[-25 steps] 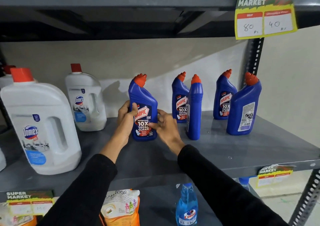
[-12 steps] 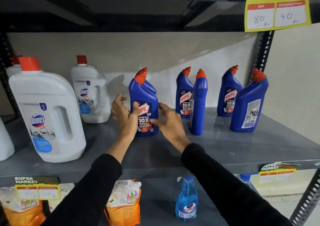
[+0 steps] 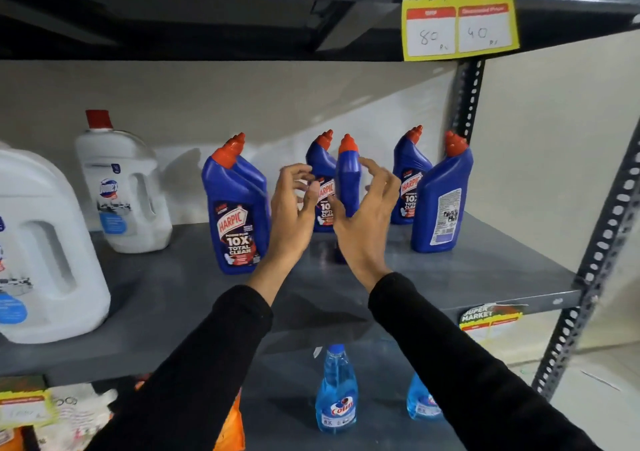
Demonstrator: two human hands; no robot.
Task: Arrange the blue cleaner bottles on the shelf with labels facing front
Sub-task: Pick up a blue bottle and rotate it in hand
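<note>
Several blue Harpic bottles with orange caps stand on the grey shelf (image 3: 485, 277). The leftmost bottle (image 3: 239, 222) shows its label to the front, with another bottle close behind it. A narrow bottle (image 3: 348, 177) stands edge-on in the middle, its label out of sight. Behind it a labelled bottle (image 3: 323, 187) faces front, and so does one at the back right (image 3: 410, 187). The rightmost bottle (image 3: 443, 205) shows its white back label. My left hand (image 3: 294, 208) and my right hand (image 3: 370, 215) are open on either side of the edge-on bottle, fingers curled, not touching it.
Two large white Domex jugs (image 3: 45, 250) (image 3: 121, 187) stand at the left of the shelf. A yellow price tag (image 3: 459, 18) hangs from the shelf above. A perforated upright (image 3: 609, 236) bounds the right side. Blue Colin spray bottles (image 3: 336, 391) stand on the shelf below.
Both hands have let go of the leftmost bottle, which now stands label-front, and have moved right and up to either side of the edge-on bottle.
</note>
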